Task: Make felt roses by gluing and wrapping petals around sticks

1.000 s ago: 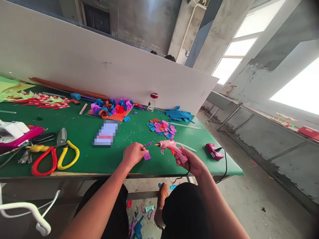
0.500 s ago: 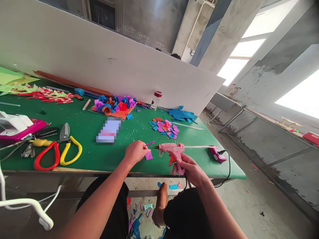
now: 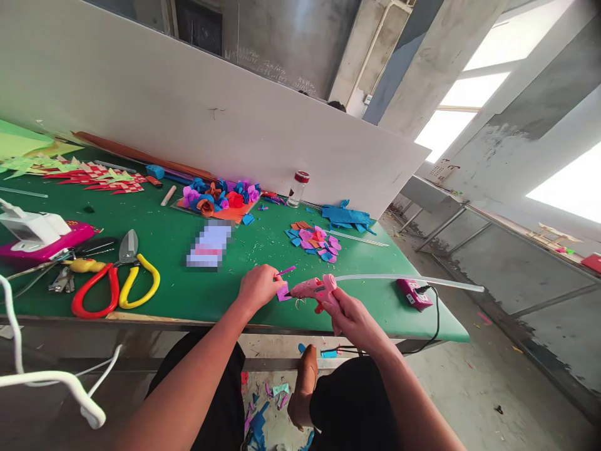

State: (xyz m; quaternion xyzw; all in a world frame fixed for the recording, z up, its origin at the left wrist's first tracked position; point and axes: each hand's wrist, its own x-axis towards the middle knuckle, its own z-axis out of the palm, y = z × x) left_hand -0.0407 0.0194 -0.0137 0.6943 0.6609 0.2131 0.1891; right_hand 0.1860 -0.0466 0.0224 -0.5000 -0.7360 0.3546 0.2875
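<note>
My right hand (image 3: pixel 351 314) grips a pink hot glue gun (image 3: pixel 312 289) by its handle. A long clear glue stick (image 3: pixel 408 279) juts out of its back to the right. The gun's nozzle points left and touches a small purple paper piece (image 3: pixel 282 292). That piece, along with a thin purple strip (image 3: pixel 286 271), is pinched in my left hand (image 3: pixel 257 288), which rests on the green table (image 3: pixel 197 288) near its front edge.
Large red-and-yellow-handled shears (image 3: pixel 115 282) lie at front left beside a pink-and-white device (image 3: pixel 37 235). Paper flowers (image 3: pixel 218 197), cut coloured petals (image 3: pixel 313 239), a small jar (image 3: pixel 298 188), blue scraps (image 3: pixel 350 217) and a pink plug block (image 3: pixel 414 294) sit on the table. A white board stands behind.
My right hand swung the glue gun left and down until its nozzle met the purple piece. The glue stick behind it now shows at full length. My left hand stayed put.
</note>
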